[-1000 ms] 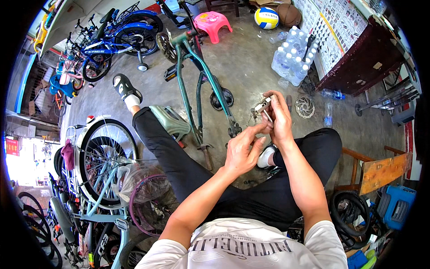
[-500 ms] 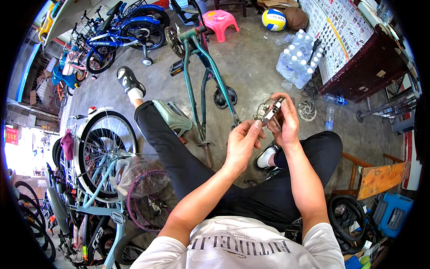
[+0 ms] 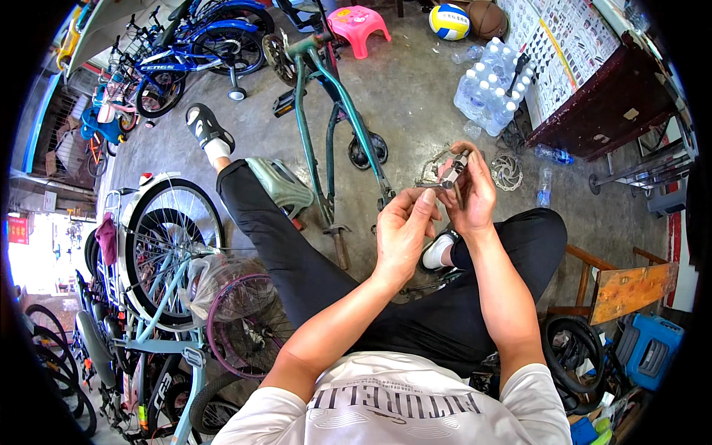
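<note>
A small metal part (image 3: 449,173) is held to the right of the green bicycle frame (image 3: 300,111); its right side is hidden by fingers, and its fine details are too small to make out. Compared with half a second ago, it appears turned, its blocky face more exposed. It is gripped by the cupped right hand (image 3: 475,194). The left hand (image 3: 403,237) is curled, thumb raised near the part; whether anything is pinched cannot be told.
</note>
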A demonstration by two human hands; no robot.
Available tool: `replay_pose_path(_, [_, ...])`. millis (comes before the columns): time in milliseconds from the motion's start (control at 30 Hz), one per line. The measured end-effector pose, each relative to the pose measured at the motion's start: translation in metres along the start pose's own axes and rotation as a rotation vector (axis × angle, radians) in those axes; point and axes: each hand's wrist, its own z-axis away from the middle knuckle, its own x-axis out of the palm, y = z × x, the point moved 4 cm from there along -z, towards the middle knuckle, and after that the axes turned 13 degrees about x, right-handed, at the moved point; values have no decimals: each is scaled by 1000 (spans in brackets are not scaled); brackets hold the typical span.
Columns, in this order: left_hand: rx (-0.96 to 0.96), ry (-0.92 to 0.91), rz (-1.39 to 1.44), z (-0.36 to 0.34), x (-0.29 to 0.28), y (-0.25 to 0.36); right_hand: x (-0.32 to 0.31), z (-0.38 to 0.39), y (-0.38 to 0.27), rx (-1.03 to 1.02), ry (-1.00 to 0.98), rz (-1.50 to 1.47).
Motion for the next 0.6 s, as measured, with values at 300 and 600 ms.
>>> replay_pose_path(300, [-118, 36, 218, -17, -9, 0, 2, -3, 6, -108, 55, 216])
replay_pose_path(600, [-231, 48, 190, -31, -23, 19, 6, -4, 2, -144, 20, 600])
